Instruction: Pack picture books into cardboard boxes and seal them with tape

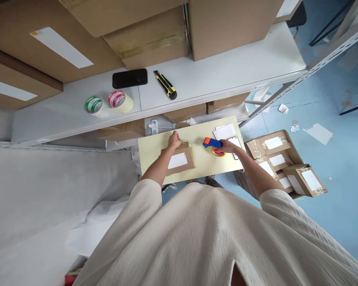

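Observation:
A small cardboard box (179,159) with a white label lies on a pale yellow table (205,163). My left hand (174,140) is closed at the box's far edge, pinching the end of a clear tape strip. The strip stretches right to a blue and orange tape dispenser (212,143), which my right hand (226,147) grips. A red tape roll (218,152) shows under the dispenser. White labels (225,131) lie on the table beyond my right hand.
A white shelf (214,75) above holds two tape rolls (107,103), a black phone (129,78), a yellow utility knife (165,84) and big cardboard boxes (226,28). Several labelled small boxes (283,163) sit on the blue floor at the right. Paper scraps litter the floor.

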`<control>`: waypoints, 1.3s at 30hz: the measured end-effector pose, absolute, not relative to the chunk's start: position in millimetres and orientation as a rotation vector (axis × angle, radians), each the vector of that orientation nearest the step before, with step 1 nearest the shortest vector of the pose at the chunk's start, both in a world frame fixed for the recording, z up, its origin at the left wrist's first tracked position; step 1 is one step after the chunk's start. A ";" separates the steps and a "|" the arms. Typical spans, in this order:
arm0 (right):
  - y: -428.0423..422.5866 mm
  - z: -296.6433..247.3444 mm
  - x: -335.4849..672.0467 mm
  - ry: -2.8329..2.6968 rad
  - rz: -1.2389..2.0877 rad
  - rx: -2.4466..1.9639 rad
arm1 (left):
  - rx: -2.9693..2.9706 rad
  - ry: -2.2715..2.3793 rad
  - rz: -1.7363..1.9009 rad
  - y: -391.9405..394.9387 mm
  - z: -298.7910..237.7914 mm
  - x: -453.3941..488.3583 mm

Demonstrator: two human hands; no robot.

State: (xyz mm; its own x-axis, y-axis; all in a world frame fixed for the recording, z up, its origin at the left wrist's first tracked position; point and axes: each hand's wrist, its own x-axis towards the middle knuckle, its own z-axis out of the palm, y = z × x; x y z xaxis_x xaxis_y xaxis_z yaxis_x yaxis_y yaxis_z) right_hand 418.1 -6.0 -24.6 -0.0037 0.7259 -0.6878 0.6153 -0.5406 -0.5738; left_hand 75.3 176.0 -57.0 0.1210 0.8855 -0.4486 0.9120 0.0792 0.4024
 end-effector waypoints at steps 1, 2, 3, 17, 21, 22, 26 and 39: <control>-8.1 -27.4 416.2 -1.451 1.593 -2.147 | 1.789 1.743 -0.089 172.3 -59.7 75.7; -10.3 -29.9 414.5 -1.452 1.593 -2.156 | 1.793 1.738 -0.121 169.0 -62.2 76.1; -12.6 -32.1 412.8 -1.448 1.590 -2.168 | 1.800 1.732 -0.148 166.3 -64.3 76.7; -28.8 -34.6 403.8 -1.398 1.580 -2.234 | 1.925 1.431 -0.196 144.9 -61.6 59.7; -29.3 -34.8 401.6 -1.404 1.571 -2.271 | 2.164 1.286 -0.243 131.9 -41.3 52.8; -29.1 -34.4 401.2 -1.404 1.572 -2.273 | 2.209 1.226 -0.264 129.0 -36.4 52.1; -27.6 -29.4 400.7 -1.422 1.594 -2.266 | 2.250 0.958 -0.503 123.6 -26.4 55.0; -39.4 -36.5 395.8 -1.348 1.642 -2.225 | 2.220 0.943 -0.542 126.3 -43.4 65.2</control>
